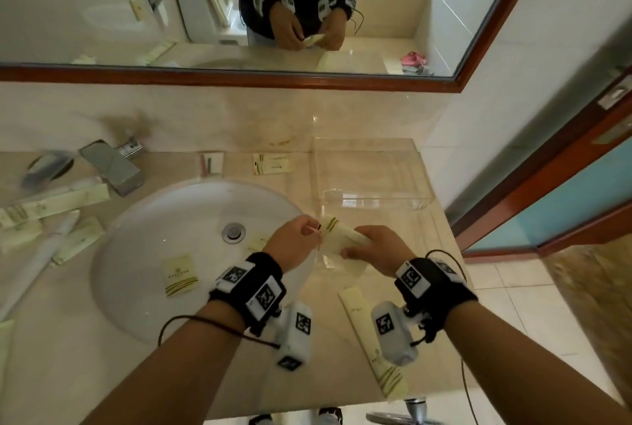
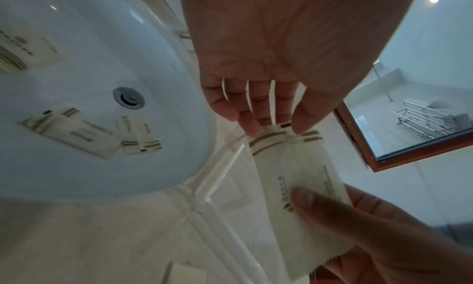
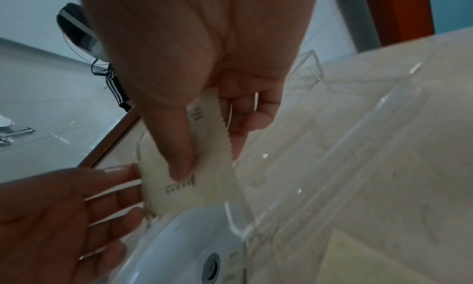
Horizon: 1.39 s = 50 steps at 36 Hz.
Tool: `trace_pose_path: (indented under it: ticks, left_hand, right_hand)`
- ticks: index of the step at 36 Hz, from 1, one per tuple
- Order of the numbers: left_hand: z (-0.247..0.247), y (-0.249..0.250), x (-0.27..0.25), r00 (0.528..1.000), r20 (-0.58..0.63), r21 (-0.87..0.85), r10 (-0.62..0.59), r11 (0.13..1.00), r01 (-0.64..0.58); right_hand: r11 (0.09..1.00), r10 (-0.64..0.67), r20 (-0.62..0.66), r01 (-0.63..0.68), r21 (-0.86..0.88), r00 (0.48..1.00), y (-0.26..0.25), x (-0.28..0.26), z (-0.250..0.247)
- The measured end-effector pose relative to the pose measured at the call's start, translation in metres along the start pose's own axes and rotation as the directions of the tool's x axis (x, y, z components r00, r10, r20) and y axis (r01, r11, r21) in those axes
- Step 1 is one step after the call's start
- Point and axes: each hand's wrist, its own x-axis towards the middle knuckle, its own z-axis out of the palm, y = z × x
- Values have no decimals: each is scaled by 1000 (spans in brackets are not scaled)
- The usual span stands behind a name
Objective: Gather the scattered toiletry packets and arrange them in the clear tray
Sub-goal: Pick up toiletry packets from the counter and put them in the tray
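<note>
Marble counter [image 1: 219, 387] carries a white sink [image 1: 164, 219] and, far right, the clear tray [image 1: 372, 199]. Both hands pinch one cream packet [image 1: 342, 236] just near of the tray: left hand [image 1: 290, 243] its striped end, right hand [image 1: 379, 246] the other.

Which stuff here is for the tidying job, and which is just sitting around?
For the job: held packet, packets in the sink, long packet, packets by the wall, clear tray, both hands.

Just there: tap, mirror, drain.
</note>
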Motion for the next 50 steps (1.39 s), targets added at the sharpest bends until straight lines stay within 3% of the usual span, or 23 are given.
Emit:
trace_pose_path:
  ticks: [3,5,6,8,9,11,16,19,24,27,31,35,39,41,43,46,48,50]
  left_hand:
    - [4,11,12,999,-37,2,2,1000,-1]
    - [9,14,20,997,-64,-27,-37,999,35]
    - [11,15,25,995,-79,-47,-65,997,61]
    - [17,17,34,987,-107,-104,-118,989,107]
    - [20,19,38,983,-113,-143,-145,981,128]
    - [27,21,48,970,-127,-227,-207,958,174]
    - [40,13,73,954,-105,-264,-282,932,247]
    - [47,2,83,955,-65,-199,-288,942,271]
    - [50,11,76,958,-56,-143,-280,952,270]
    - [49,14,75,963,-45,-126,-265,958,258]
    - [50,18,75,968,-47,-110,-248,964,242]
    - [48,23,72,970,-46,-94,-238,968,233]
    - [43,24,64,974,-48,-80,-220,973,216]
    - [41,21,60,978,-59,-83,-200,977,195]
    - [38,20,56,980,-69,-93,-186,979,179]
    - [35,16,51,980,-84,-120,-182,978,171]
    - [33,14,47,979,-92,-94,-183,980,174]
    - [30,12,44,978,-106,-85,-180,982,171]
  right_hand:
    - [1000,29,23,-29,8,999,7,12,-13]
    - [980,103,-33,-96,175,994,15,20,-19]
    - [936,169,-46,-146,322,985,20,24,-20]
    - [763,313,5,-254,595,950,31,33,-21]
    - [680,364,48,-301,668,930,35,38,-21]
    - [608,422,92,-358,708,902,44,49,-18]
    - [628,519,17,-396,670,854,59,81,-14]
    - [554,590,56,-454,698,806,70,99,-9]
    - [581,508,144,-462,670,849,82,109,-5]
    - [676,511,37,-428,600,859,79,113,4]
    - [698,511,-63,-371,613,857,69,117,6]
    - [850,409,-58,-358,386,910,65,112,-1]
    - [907,361,-2,-351,231,932,68,105,-7]
    - [932,352,-77,-341,121,933,66,101,-7]
    - [941,307,-179,-326,-90,935,61,94,-6]
    - [887,131,-125,-172,-428,983,56,84,7]
    - [871,64,-32,-72,-485,997,55,81,18]
    - [872,63,3,-53,-487,998,54,80,24]
